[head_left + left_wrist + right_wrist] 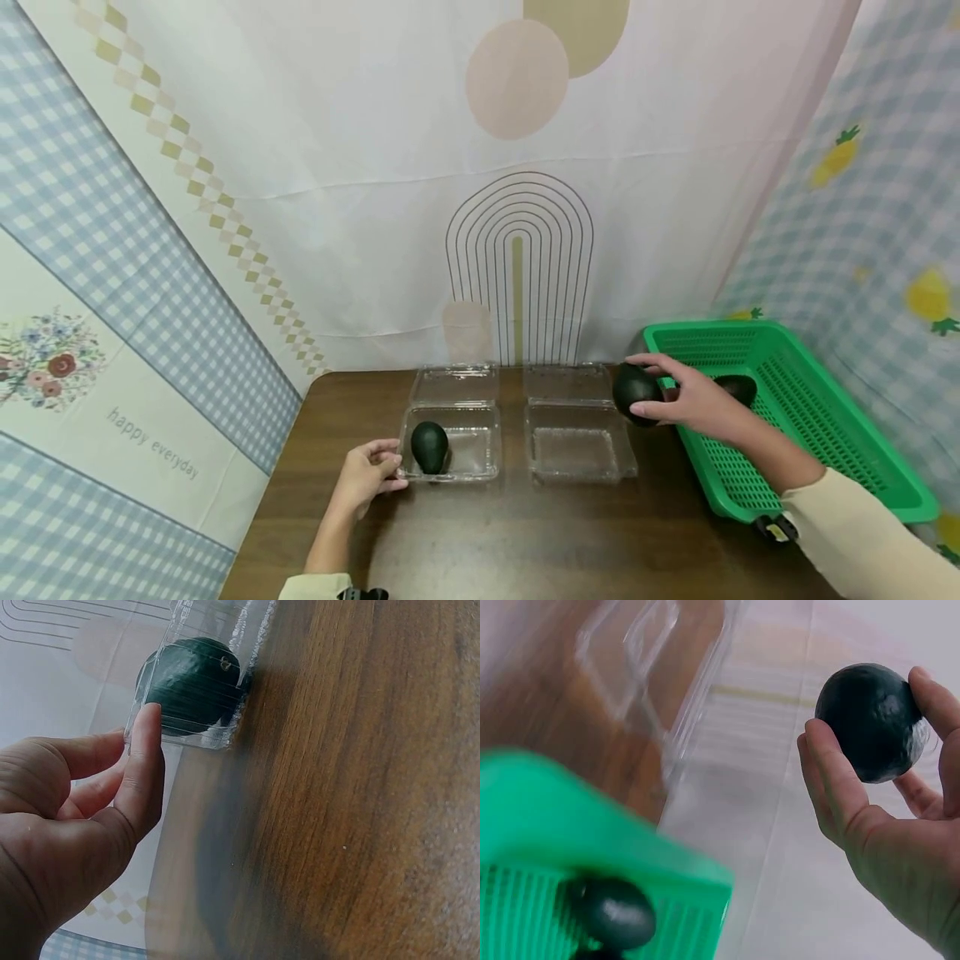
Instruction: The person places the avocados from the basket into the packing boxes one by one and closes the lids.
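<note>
My right hand (693, 400) grips a dark green avocado (635, 394) in the air, between the basket and the right clear plastic clamshell box (577, 450). That box has its lid folded back and holds nothing. In the right wrist view, thumb and fingers wrap the sides of the avocado (870, 720). My left hand (366, 477) pinches the left corner rim of the left clamshell box (476, 450), also with its lid back. One avocado (430, 446) lies inside it, toward the left. The left wrist view shows the fingertips at the clear wall beside this avocado (191, 686).
A green plastic basket (828, 387) stands on the right of the brown wooden table (525, 542), with at least one avocado (738, 387) in it, partly behind my right arm. A printed cloth (360, 250) hangs right behind the boxes; checked cloths hang at both sides.
</note>
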`<state>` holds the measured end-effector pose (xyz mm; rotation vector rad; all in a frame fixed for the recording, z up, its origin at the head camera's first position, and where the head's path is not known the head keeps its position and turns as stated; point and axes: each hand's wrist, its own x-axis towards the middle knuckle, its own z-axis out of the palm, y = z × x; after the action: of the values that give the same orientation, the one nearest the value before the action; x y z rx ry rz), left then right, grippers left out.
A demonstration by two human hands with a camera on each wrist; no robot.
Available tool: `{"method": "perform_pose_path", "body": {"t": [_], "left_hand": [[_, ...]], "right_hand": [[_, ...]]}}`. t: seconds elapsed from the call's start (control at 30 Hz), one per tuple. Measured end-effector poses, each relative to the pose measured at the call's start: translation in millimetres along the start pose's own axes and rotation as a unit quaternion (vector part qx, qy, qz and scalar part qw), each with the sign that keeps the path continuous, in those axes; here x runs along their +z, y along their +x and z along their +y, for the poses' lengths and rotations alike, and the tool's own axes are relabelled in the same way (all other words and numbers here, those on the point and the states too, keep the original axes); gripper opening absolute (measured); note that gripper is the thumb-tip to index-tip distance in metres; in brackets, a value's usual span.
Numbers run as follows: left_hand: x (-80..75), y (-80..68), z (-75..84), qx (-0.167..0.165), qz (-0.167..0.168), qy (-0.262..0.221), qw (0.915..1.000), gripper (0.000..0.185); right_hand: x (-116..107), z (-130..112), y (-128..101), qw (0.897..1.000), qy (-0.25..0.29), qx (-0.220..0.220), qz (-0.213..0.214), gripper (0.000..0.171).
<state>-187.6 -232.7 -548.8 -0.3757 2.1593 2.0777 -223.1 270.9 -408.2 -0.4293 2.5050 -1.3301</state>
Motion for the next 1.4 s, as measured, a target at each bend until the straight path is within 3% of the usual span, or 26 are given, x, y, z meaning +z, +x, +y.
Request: {"method": "perform_pose_path", "body": {"t": [0.43,0.87,1.1,1.4], "left_hand": [[0.9,0.1,1.7,-0.001,-0.003,-0.001,1.0,0.036],[0.3,-0.7,1.3,0.0,-0.002,0.004,1.0,0.036],[-2.2,-0.8,1.6,-0.002,-0.003,0.011,0.9999,0.035],[-1.2,1.8,0.8,-0.001,-0.006,0.004,1.0,0.035]], "right_hand": [[53,-18,25,0.999,-0.011,-0.043,0.023,0.072],[91,-32,60,0.998,0.021,-0.061,-0.007,0.071],[118,-39,78,0.998,0.022,-0.044,-0.025,0.071],[152,-36,94,0.997,0.023,-0.065,-0.037,0.065]]}}
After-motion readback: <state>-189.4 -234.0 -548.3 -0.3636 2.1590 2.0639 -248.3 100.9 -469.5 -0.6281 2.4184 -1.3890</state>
